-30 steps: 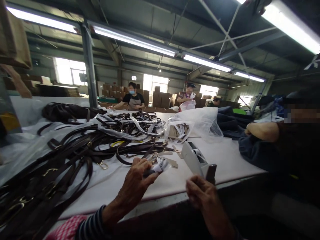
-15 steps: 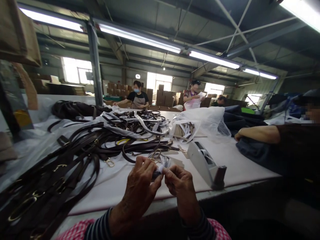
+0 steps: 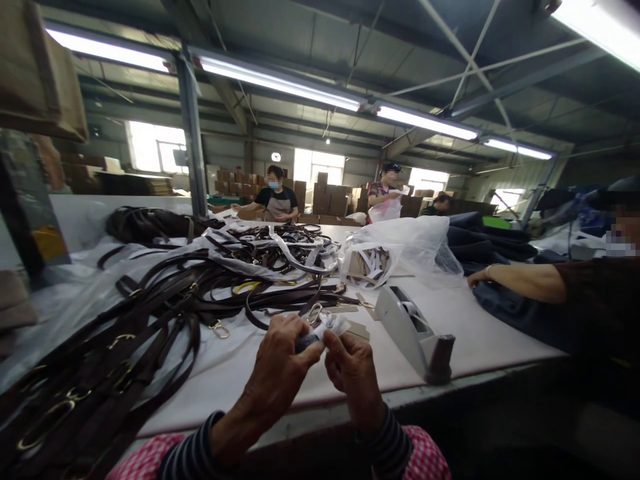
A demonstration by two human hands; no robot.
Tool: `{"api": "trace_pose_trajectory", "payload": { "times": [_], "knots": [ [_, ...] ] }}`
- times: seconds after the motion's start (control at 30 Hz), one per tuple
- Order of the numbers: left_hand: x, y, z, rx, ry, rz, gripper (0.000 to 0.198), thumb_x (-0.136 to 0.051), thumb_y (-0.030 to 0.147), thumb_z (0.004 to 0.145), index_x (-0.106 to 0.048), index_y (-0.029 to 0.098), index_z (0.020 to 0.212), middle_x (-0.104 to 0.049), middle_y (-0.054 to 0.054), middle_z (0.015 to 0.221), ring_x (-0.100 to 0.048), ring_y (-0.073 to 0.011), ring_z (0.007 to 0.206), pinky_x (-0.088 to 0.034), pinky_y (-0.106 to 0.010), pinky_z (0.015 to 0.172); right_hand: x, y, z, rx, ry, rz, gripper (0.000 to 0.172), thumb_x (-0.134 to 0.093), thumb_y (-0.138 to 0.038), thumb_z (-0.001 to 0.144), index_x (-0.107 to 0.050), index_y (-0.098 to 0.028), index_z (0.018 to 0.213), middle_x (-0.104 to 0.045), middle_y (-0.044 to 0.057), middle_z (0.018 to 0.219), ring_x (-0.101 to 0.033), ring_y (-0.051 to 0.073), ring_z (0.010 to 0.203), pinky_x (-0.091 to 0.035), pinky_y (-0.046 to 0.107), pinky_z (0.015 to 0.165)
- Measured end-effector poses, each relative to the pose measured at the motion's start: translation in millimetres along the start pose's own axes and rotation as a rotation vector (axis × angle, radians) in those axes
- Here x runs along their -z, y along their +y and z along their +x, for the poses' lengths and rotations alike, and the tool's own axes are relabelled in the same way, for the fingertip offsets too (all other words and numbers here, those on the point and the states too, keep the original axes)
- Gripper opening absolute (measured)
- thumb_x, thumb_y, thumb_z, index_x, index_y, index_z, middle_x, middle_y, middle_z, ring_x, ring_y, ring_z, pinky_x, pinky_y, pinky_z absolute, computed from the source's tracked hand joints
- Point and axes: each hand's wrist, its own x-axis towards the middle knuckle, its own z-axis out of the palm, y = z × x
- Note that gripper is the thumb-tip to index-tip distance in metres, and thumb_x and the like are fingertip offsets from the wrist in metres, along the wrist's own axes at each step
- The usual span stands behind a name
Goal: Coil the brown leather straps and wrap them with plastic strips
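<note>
Close above the table's front edge, my left hand [image 3: 280, 367] is closed round a dark strap end, mostly hidden by its fingers. A thin white wrapping [image 3: 327, 324], paper or film, is bunched about that end. My right hand [image 3: 356, 373] pinches the wrapping's near edge between thumb and forefinger. Just beyond the left fingers shows a metal ring [image 3: 315, 312]. Several flat grey-beige cards [image 3: 358, 329] lie behind the right hand. To its right stands a grey tape dispenser [image 3: 413, 333].
Dark brown straps [image 3: 165, 313] with metal clips heap over the left side of the table [image 3: 200, 393]. A clear plastic bag [image 3: 420, 243] lies behind the dispenser. At right, a co-worker's arm [image 3: 530, 280] rests on dark cloth [image 3: 515, 317]. Other people work farther back.
The white wrapping now stands out more beyond my fingers, looser and more crumpled. Both hands have shifted slightly left, and the right fingers have curled in more.
</note>
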Motion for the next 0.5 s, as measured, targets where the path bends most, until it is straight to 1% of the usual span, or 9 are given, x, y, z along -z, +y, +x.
{"api": "trace_pose_trajectory", "payload": {
  "times": [0.07, 0.17, 0.23, 0.3, 0.33, 0.37, 0.4, 0.47, 0.5],
  "knots": [
    [2.2, 0.9, -0.3, 0.072, -0.090, -0.130, 0.023, -0.063, 0.042, 0.077, -0.058, 0.021, 0.070, -0.058, -0.002, 0.078, -0.053, -0.0237, 0.082, -0.040, -0.035, 0.074, 0.9, 3.9, -2.8, 0.045, -0.022, 0.020, 0.058, -0.075, -0.067, 0.080, -0.049, -0.020, 0.059, -0.042, -0.007, 0.043, -0.031, 0.004, 0.037, -0.019, 0.020, 0.037],
    [5.8, 0.1, 0.3, 0.170, -0.223, -0.337, 0.028, -0.066, 0.046, 0.077, -0.060, 0.020, 0.071, -0.056, 0.001, 0.067, -0.049, -0.0181, 0.068, -0.038, -0.031, 0.065, 3.2, 3.9, -9.8, 0.127, -0.093, 0.024, 0.048, -0.066, -0.059, 0.093, -0.060, -0.016, 0.071, -0.051, -0.004, 0.051, -0.035, 0.005, 0.039, -0.022, 0.020, 0.038],
    [9.4, 0.4, 2.3, 0.230, -0.277, -0.432, 0.031, -0.068, 0.048, 0.075, -0.059, 0.019, 0.071, -0.057, 0.002, 0.064, -0.048, -0.0160, 0.063, -0.037, -0.029, 0.060, 5.3, 3.6, -14.9, 0.137, -0.146, 0.023, 0.042, -0.065, -0.056, 0.095, -0.065, -0.016, 0.082, -0.055, -0.003, 0.060, -0.038, 0.005, 0.042, -0.026, 0.019, 0.039],
    [13.8, 1.5, 4.6, 0.290, -0.311, -0.479, 0.035, -0.070, 0.052, 0.073, -0.059, 0.018, 0.070, -0.057, 0.002, 0.063, -0.049, -0.0153, 0.060, -0.037, -0.027, 0.057, 8.2, 4.3, -20.0, 0.138, -0.164, -0.025, 0.040, -0.063, -0.054, 0.096, -0.064, -0.017, 0.082, -0.054, -0.004, 0.062, -0.038, 0.006, 0.043, -0.029, 0.020, 0.039],
    [16.1, 2.2, 5.4, 0.309, -0.320, -0.484, 0.036, -0.070, 0.053, 0.072, -0.059, 0.018, 0.069, -0.057, 0.002, 0.063, -0.049, -0.0151, 0.059, -0.037, -0.026, 0.056, 10.1, 4.1, -22.5, 0.171, -0.131, -0.083, 0.039, -0.063, -0.052, 0.097, -0.063, -0.017, 0.079, -0.053, -0.004, 0.062, -0.039, 0.007, 0.044, -0.030, 0.020, 0.040],
    [18.3, 2.7, 5.6, 0.319, -0.326, -0.477, 0.036, -0.071, 0.053, 0.071, -0.059, 0.018, 0.069, -0.056, 0.002, 0.062, -0.049, -0.0149, 0.059, -0.037, -0.026, 0.055, 12.1, 2.8, -25.0, 0.242, -0.072, -0.169, 0.035, -0.064, -0.048, 0.097, -0.063, -0.018, 0.078, -0.054, -0.004, 0.062, -0.042, 0.008, 0.046, -0.033, 0.021, 0.041],
    [20.4, 3.1, 5.0, 0.321, -0.330, -0.456, 0.036, -0.071, 0.052, 0.070, -0.058, 0.019, 0.068, -0.055, 0.002, 0.061, -0.049, -0.0147, 0.058, -0.037, -0.026, 0.055, 14.0, 0.0, -27.3, 0.354, -0.009, -0.280, 0.028, -0.066, -0.042, 0.097, -0.064, -0.019, 0.081, -0.057, -0.002, 0.065, -0.047, 0.010, 0.050, -0.037, 0.022, 0.044],
    [23.8, 3.6, 1.2, 0.311, -0.333, -0.378, 0.034, -0.069, 0.051, 0.071, -0.059, 0.018, 0.069, -0.055, 0.003, 0.060, -0.048, -0.0149, 0.059, -0.036, -0.027, 0.057, 17.1, -11.1, -31.2, 0.655, 0.065, -0.570, 0.011, -0.068, -0.031, 0.096, -0.069, -0.021, 0.100, -0.068, 0.004, 0.085, -0.061, 0.017, 0.070, -0.050, 0.027, 0.059],
    [25.3, 3.6, -2.0, 0.295, -0.329, -0.318, 0.033, -0.068, 0.050, 0.073, -0.060, 0.018, 0.072, -0.055, 0.003, 0.061, -0.048, -0.0157, 0.061, -0.037, -0.028, 0.059, 17.7, -18.7, -32.9, 0.809, 0.051, -0.725, 0.015, -0.068, -0.025, 0.096, -0.069, -0.022, 0.110, -0.070, 0.008, 0.100, -0.064, 0.022, 0.084, -0.054, 0.031, 0.069]
  ]
}}
